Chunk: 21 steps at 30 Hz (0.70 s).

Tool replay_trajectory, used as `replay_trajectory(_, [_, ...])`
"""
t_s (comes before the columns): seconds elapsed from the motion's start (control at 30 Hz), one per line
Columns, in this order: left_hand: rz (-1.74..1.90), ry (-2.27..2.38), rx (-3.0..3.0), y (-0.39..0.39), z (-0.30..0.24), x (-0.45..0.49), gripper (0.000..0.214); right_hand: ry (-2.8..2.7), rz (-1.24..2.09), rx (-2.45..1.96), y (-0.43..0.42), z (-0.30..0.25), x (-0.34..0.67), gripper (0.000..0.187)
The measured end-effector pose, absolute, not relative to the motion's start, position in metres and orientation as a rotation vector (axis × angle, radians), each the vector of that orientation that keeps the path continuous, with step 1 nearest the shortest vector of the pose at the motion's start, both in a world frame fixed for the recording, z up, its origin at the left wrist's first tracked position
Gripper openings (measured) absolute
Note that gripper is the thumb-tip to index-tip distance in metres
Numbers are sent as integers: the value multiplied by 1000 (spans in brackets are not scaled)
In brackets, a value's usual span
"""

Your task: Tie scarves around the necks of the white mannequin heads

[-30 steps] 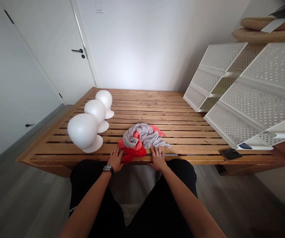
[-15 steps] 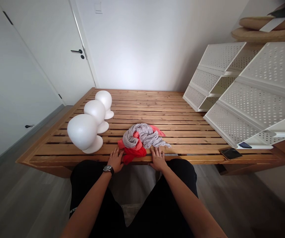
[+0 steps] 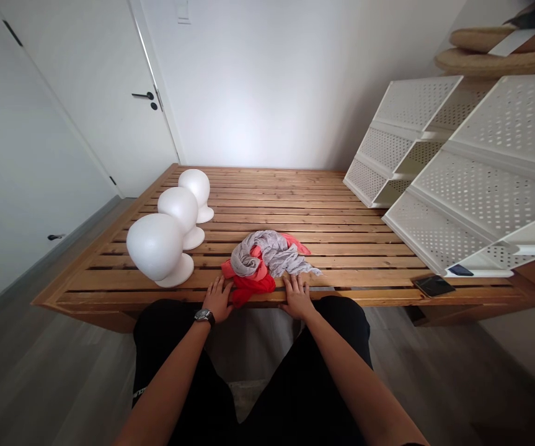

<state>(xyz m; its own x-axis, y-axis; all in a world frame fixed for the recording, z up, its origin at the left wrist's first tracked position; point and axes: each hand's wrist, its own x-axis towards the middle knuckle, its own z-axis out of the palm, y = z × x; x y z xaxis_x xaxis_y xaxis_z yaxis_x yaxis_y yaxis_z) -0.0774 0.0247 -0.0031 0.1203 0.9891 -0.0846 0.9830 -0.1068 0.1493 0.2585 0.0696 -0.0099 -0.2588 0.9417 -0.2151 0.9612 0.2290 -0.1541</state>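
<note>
My left hand (image 3: 218, 300) lies flat on the front edge of the slatted wooden platform (image 3: 374, 263), fingers stretched out, a watch (image 3: 204, 316) on its wrist. Just right of it, a bunched scarf (image 3: 267, 244) in grey and coral rests on the slats. Bright red cloth (image 3: 252, 288) spills from its near side toward the edge; whether it is a separate piece I cannot tell. On the other side of the cloth, my right hand (image 3: 297, 298) is also laid flat on the edge, its fingertips close to the scarf's grey end. Neither hand holds anything.
Three white mannequin heads (image 3: 154, 248) stand in a row on the left. White perforated bins (image 3: 490, 186) are stacked at the right, with tan cushion-like items (image 3: 495, 62) above. A black phone (image 3: 433, 285) lies near the right front edge. A door (image 3: 85, 74) is at the back left.
</note>
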Motion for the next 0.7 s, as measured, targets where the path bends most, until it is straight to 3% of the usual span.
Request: replay_trajectory(0.7, [45,1969,2230,24,0,-76,85,2404,-387,1863,69,-8,258,111])
